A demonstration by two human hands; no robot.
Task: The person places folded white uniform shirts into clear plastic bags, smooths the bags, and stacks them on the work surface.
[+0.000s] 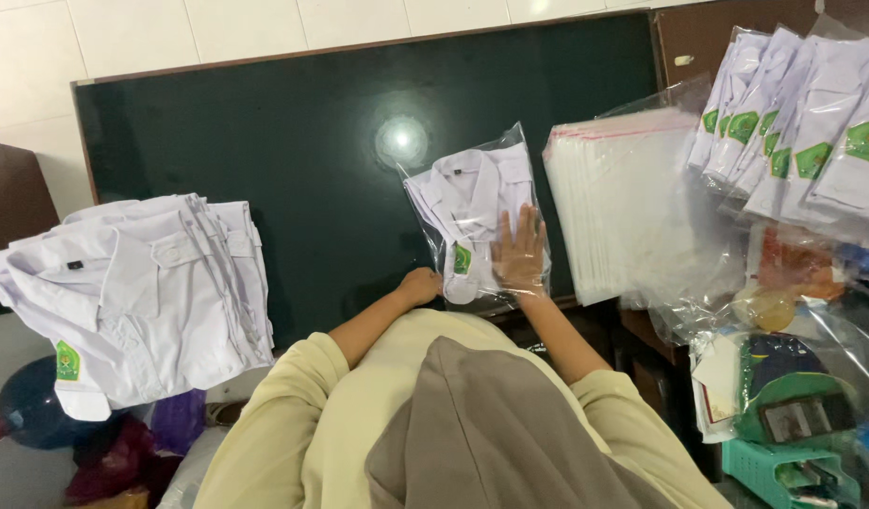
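Head view: right hand (520, 253) lies flat, fingers spread, pressing down on a bagged white shirt (472, 221), w/ no grip on it. Left hand (420, 286) sits curled at the bag's near left corner, touching the plastic; can't tell if it pinches the edge, fingers tucked out of sight. The bagged shirt lies at the near edge of a dark green board (312, 160) that serves as worktop, slightly tilted, small green badge (462, 259) showing through the plastic near the left hand.

Hidden/cut off: bag's near edge is partly covered by both hands; person's own yellow sleeves and grey headscarf block the near middle. Glare spot on the board just far-left of the bag.

Room: board is bare left and far of the bag, open surface to its wooden rim.

Packages: just right of the bag, a stack of empty clear bags (623, 203) w/ a thin red strip along the far edge. Far right, a leaning row of packed shirts (802, 123), each w/ green badge, cut off by frame. Left, well apart, a pile of unbagged folded white shirts (142, 292), green badge on the nearest pocket. Near right: clutter in plastic, hard to make out.
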